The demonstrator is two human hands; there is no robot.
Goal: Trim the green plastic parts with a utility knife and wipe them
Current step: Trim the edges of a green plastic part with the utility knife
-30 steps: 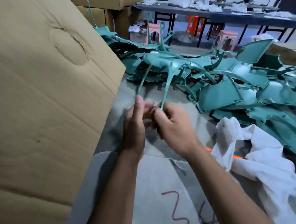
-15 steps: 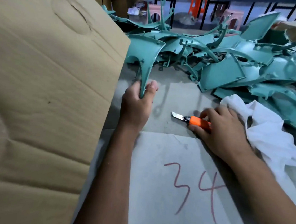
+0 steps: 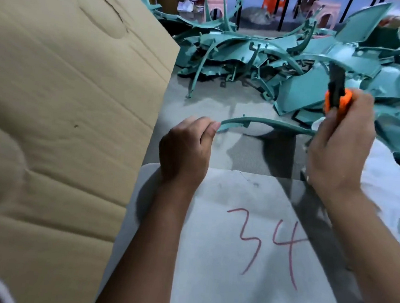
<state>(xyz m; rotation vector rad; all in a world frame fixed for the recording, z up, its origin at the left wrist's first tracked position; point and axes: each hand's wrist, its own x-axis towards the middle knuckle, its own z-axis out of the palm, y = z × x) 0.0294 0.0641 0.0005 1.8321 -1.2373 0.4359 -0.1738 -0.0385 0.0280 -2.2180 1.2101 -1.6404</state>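
My left hand [image 3: 187,150] pinches the near end of a thin curved green plastic part [image 3: 267,123], held level above the grey table [image 3: 223,104]. The part's far end runs behind my right hand [image 3: 338,145]. That hand grips an orange utility knife [image 3: 336,96], its dark blade end pointing up and away. A big pile of green plastic parts [image 3: 300,61] fills the table's back and right.
A large tilted cardboard sheet [image 3: 63,113] walls off the left. A white sheet marked "34" [image 3: 258,242] lies in front of me. White cloth [image 3: 387,179] lies at the right under my right forearm. Stools and table legs stand far behind.
My right hand picked the orange knife off the table and raised it. My left hand pulled the green part out of the pile toward me and turned it level.
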